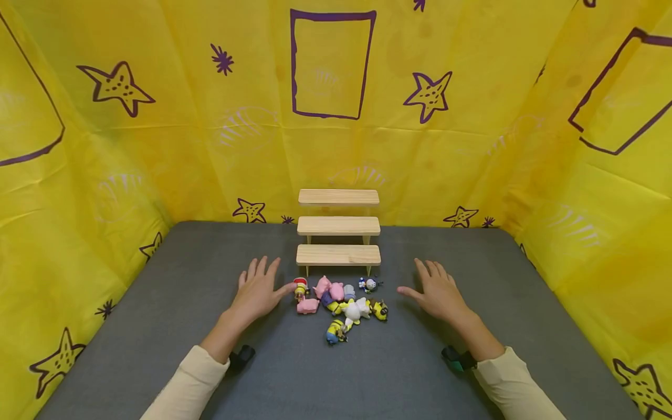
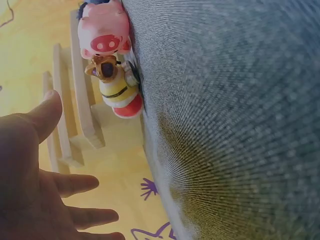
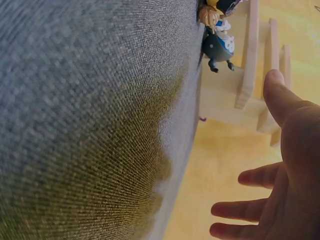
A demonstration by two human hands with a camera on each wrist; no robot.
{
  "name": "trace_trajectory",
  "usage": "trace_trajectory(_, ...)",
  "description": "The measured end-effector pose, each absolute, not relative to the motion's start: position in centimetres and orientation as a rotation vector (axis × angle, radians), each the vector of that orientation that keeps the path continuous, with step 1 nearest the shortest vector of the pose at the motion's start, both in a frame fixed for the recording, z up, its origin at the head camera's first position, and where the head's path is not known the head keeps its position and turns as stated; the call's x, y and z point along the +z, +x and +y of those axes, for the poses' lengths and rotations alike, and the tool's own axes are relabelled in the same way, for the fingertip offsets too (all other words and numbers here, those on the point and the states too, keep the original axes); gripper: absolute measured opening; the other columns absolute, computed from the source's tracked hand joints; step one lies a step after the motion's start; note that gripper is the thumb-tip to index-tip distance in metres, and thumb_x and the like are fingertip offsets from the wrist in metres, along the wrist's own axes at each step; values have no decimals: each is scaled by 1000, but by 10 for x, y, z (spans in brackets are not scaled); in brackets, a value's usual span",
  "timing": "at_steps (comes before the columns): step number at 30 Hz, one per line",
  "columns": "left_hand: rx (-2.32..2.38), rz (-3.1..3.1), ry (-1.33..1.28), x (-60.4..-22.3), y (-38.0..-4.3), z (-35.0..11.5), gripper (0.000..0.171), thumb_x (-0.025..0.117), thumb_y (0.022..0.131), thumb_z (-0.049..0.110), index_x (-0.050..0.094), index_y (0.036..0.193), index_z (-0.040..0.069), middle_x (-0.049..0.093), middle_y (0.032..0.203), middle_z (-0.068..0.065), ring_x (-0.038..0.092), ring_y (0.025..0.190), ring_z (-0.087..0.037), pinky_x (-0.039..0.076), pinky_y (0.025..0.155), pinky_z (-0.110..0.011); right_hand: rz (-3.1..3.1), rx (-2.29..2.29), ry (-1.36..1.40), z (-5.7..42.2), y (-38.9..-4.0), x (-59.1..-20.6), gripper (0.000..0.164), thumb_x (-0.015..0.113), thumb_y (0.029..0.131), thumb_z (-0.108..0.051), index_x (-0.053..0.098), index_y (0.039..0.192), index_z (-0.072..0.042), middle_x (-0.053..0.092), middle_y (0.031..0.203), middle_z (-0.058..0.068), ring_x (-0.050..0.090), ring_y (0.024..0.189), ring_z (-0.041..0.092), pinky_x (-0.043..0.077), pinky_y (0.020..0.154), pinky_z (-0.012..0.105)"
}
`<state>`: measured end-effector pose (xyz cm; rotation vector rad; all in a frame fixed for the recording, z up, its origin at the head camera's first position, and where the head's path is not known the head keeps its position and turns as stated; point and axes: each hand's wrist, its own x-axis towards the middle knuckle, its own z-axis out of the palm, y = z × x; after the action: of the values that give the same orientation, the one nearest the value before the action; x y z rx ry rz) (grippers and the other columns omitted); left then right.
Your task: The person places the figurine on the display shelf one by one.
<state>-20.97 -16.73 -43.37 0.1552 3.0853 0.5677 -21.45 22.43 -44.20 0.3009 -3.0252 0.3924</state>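
Between outspread, empty left hand (image 1: 257, 296) and right hand (image 1: 440, 296) lie rounded pink, yellow, white toy figurines (image 1: 353, 312), nearer the left.

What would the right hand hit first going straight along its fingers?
Likely the yellow backdrop: the right hand appears to point past the right end of the wooden shelves, though depth is unclear.

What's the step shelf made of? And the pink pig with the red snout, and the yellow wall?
The step shelf looks like pale, unpainted wood, because grain lines show. The pink pig seems smooth plastic or rubber, as it's slightly shiny; I can't tell which. The yellow wall is probably cloth, since it has creases and folds.
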Motion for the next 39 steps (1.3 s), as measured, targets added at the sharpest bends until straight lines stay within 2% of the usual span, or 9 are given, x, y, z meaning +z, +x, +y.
trace_trajectory(12,667,3056,89,-435,-220,-167,81,57,92,54,31,150,5,26,154,-31,19,143,-51,19,111,-68,-2974,494,391,219,-218,-439,87,60,89,-57,33,149,1,42,145,28,38,134,46,31,107,64)
trace_trajectory(21,1005,2884,107,-436,-235,-163,75,53,96,51,33,149,3,34,152,-27,30,141,-46,25,113,-62,-2977,752,409,212,-224,-440,82,61,90,-54,38,147,0,45,146,25,41,134,44,35,107,61)
trace_trajectory(25,1178,2834,75,-437,-244,-161,69,52,98,47,37,147,2,40,149,-25,37,139,-44,29,112,-58,-2976,883,393,208,-227,-440,78,59,91,-54,41,145,0,51,141,23,45,131,43,36,105,60)
trace_trajectory(33,1382,2729,-23,-437,-256,-155,64,53,98,44,39,146,3,44,147,-25,42,136,-40,33,112,-54,-2955,1036,403,200,-235,-443,70,62,92,-48,49,139,2,61,130,22,57,121,40,45,99,56)
trace_trajectory(39,1608,2691,-104,-440,-261,-146,49,55,100,30,50,138,0,54,138,-24,50,128,-37,39,107,-51,-2983,1077,406,190,-239,-447,63,63,92,-43,54,134,3,67,120,19,61,115,37,48,96,52)
